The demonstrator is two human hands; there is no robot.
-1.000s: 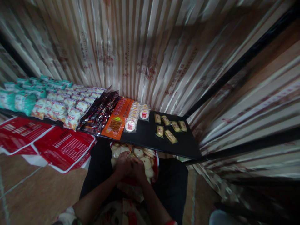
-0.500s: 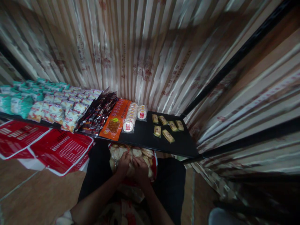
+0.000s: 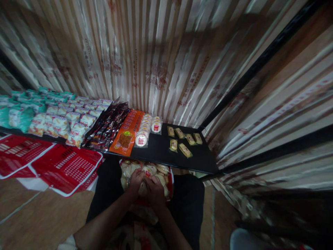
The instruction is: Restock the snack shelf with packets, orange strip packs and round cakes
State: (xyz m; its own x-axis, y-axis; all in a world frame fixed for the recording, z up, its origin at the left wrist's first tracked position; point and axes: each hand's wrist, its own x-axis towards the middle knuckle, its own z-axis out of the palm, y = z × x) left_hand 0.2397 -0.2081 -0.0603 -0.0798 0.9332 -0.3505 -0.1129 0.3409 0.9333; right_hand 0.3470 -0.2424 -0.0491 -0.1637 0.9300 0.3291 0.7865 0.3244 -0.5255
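Observation:
Low between my knees, my left hand [image 3: 137,180] and my right hand [image 3: 155,189] are close together, fingers pinched. Between their fingertips is a round, pale wrapped cracker [image 3: 147,173] with a small red label. Both hands are over a red-edged bag [image 3: 171,184] in my lap. Round pale crackers in clear wrappers [image 3: 161,169] fill this bag. The fingers hide part of the held cracker. Ahead, white round cracker packs [image 3: 141,139] with red labels stand in rows on a black shelf [image 3: 153,155].
Small yellow wrapped cakes [image 3: 185,150] lie at the shelf's right. An orange packet [image 3: 125,140], dark shiny packets [image 3: 102,128], white packets [image 3: 61,125] and green packets [image 3: 20,118] line its left. Red printed bags [image 3: 66,166] hang below. Black poles [image 3: 249,69] and a pleated curtain [image 3: 156,52] surround the shelf.
A red label now shows on the cracker between my fingertips. My hands have shifted only slightly, and the view has moved a little.

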